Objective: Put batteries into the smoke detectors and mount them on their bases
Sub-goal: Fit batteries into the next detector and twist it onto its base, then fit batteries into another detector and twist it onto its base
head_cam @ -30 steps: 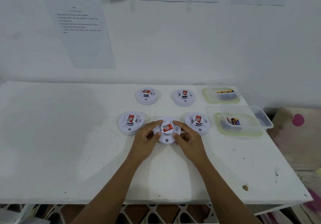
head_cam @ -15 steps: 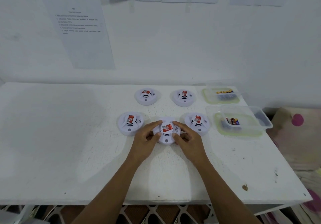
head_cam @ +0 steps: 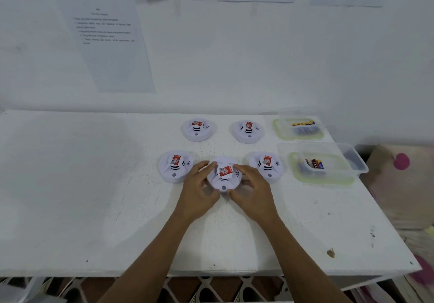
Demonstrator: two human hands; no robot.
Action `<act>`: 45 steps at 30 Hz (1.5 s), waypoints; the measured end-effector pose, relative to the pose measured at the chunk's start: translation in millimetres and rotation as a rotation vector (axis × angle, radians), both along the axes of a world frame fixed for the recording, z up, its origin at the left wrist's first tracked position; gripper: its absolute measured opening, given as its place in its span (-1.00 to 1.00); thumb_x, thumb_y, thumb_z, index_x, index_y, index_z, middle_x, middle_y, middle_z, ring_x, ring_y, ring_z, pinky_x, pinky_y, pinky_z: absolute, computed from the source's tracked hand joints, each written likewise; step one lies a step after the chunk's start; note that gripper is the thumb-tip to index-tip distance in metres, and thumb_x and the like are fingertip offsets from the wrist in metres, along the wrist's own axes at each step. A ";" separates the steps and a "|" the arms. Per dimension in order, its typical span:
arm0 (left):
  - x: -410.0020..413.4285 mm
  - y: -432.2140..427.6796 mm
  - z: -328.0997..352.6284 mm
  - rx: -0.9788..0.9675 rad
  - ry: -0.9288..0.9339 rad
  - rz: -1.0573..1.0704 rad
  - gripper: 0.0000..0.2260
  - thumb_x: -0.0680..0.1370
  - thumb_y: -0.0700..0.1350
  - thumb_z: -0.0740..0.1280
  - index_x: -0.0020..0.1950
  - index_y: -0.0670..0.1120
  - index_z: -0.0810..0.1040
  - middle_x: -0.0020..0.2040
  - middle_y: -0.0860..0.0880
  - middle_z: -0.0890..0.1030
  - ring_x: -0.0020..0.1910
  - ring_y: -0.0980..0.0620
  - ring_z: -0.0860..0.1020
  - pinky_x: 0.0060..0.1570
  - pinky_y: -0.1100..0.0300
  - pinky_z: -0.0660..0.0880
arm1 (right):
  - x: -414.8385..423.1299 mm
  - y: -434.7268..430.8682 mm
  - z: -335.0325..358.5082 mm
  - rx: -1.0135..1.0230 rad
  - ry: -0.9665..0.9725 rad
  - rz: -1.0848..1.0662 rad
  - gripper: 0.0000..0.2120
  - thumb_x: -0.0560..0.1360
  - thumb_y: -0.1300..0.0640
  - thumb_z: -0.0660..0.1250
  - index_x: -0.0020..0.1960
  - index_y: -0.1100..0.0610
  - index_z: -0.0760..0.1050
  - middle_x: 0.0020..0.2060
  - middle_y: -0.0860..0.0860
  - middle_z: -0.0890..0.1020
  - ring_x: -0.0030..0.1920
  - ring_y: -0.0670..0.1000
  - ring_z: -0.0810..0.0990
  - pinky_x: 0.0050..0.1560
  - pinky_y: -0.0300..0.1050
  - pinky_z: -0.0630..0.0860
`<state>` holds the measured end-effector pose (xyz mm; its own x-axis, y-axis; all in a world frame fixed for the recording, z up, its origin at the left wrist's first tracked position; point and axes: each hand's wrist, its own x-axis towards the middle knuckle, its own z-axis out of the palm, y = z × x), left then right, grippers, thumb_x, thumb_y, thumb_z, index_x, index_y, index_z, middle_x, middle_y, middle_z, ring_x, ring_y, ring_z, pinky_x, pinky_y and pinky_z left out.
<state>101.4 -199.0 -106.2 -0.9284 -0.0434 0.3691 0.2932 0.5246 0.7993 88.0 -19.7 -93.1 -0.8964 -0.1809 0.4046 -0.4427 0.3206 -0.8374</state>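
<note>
Several white round smoke detectors with red stickers sit on the white table (head_cam: 94, 197). The front middle detector (head_cam: 224, 175) is gripped from both sides: my left hand (head_cam: 199, 192) holds its left rim and my right hand (head_cam: 252, 192) holds its right rim. Its sticker is turned askew. Beside it stand the front left detector (head_cam: 175, 166) and the front right detector (head_cam: 266, 165). Behind them are the back left detector (head_cam: 197, 129) and the back right detector (head_cam: 248, 130). Loose batteries (head_cam: 315, 163) lie in the near clear container (head_cam: 328, 180).
A second clear container (head_cam: 281, 128) with batteries (head_cam: 304, 124) stands at the back right by the wall. Paper sheets (head_cam: 110, 44) hang on the wall. The table's right edge drops off near a patterned cushion (head_cam: 404, 180). A brown mark (head_cam: 330, 252) is near the front right corner.
The middle detector's sticker has turned a little between my hands; my fingers have shifted slightly around its rim. The other detectors and containers have not moved.
</note>
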 end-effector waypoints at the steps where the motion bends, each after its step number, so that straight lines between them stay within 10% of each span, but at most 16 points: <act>1: -0.3 0.0 -3.1 -0.024 -0.006 0.001 -0.45 0.41 -0.01 0.43 0.38 -0.06 0.44 0.36 -0.06 0.49 0.36 -0.02 0.45 0.36 0.18 0.39 | 0.5 -0.6 0.5 0.005 0.008 0.009 -0.51 0.33 0.12 0.53 0.24 -0.01 0.51 0.10 -0.20 0.61 0.13 -0.15 0.58 0.12 -0.30 0.52; 5: 1.4 6.0 -4.1 -0.040 0.002 -0.010 -0.43 0.42 -0.24 0.52 0.40 -0.14 0.45 0.40 -0.09 0.48 0.39 0.03 0.41 0.33 0.46 0.25 | -0.3 -0.5 -8.6 0.106 0.037 -0.036 -0.51 0.38 0.07 0.49 0.28 0.09 0.50 0.15 -0.14 0.59 0.17 -0.15 0.55 0.21 -0.23 0.51; 13: -3.1 8.4 -5.7 -0.084 0.003 0.040 -0.49 0.46 -0.24 0.49 0.39 -0.18 0.46 0.36 -0.10 0.52 0.36 -0.02 0.46 0.38 0.12 0.33 | -5.7 0.7 -17.0 0.225 0.092 -0.066 -0.61 0.48 0.19 0.44 0.28 0.10 0.47 0.18 -0.02 0.60 0.15 -0.07 0.57 0.22 -0.18 0.51; 18: -2.9 12.6 -6.5 -0.114 -0.049 0.050 -0.49 0.52 -0.21 0.42 0.45 -0.15 0.38 0.46 -0.12 0.40 0.45 -0.10 0.37 0.39 0.28 0.16 | -5.6 0.7 -18.1 0.313 0.064 -0.062 -0.55 0.49 0.22 0.40 0.36 0.16 0.43 0.29 0.07 0.55 0.26 -0.03 0.52 0.29 -0.56 0.22; 22: -1.1 9.0 5.6 -0.231 0.138 0.130 -0.55 0.59 -0.02 0.30 0.46 -0.02 0.32 0.43 -0.13 0.41 0.48 -0.08 0.29 0.44 0.00 0.04 | -3.7 0.3 -18.1 0.327 0.107 -0.094 -0.59 0.54 0.11 0.33 0.37 0.09 0.43 0.37 0.02 0.48 0.39 -0.04 0.41 0.41 -0.38 0.24; 28: -39.9 -59.1 13.3 -0.782 0.101 0.244 -0.47 0.47 0.24 0.21 0.29 -0.05 0.56 0.35 -0.13 0.53 0.39 -0.22 0.42 0.40 -0.27 0.19 | 6.0 -1.5 -9.1 0.282 0.177 -0.118 -0.64 0.50 0.21 0.35 0.29 0.11 0.48 0.24 0.00 0.55 0.28 -0.01 0.49 0.33 -0.42 0.29; 36: -48.7 -77.7 16.4 -0.777 0.097 0.164 -0.61 0.49 0.18 0.20 0.06 -0.03 0.66 0.09 -0.05 0.66 0.08 -0.13 0.60 0.04 -0.03 0.49 | 10.1 -14.8 -1.6 0.274 0.312 -0.145 -0.70 0.54 0.10 0.23 0.20 0.19 0.55 0.16 0.04 0.63 0.21 0.02 0.56 0.27 -0.09 0.49; 39: -42.7 -75.9 33.7 -0.484 0.090 0.264 -0.67 0.56 0.11 0.23 0.09 -0.06 0.65 0.06 0.01 0.66 0.05 -0.03 0.59 0.01 0.09 0.51 | 12.5 -40.8 16.0 0.204 0.283 -0.088 -0.74 0.54 0.12 0.23 0.17 0.15 0.56 0.08 -0.01 0.65 0.12 -0.08 0.58 0.21 -0.30 0.46; 45: -41.1 -83.6 70.3 0.896 -0.454 0.174 -0.67 0.54 0.00 0.30 0.04 -0.28 0.57 -0.15 -0.12 0.57 -0.10 -0.13 0.52 0.10 0.08 0.52 | 6.5 -100.9 39.5 0.156 0.085 0.039 -0.73 0.53 0.07 0.32 0.22 0.03 0.53 0.11 -0.15 0.61 0.12 -0.20 0.53 0.14 -0.22 0.51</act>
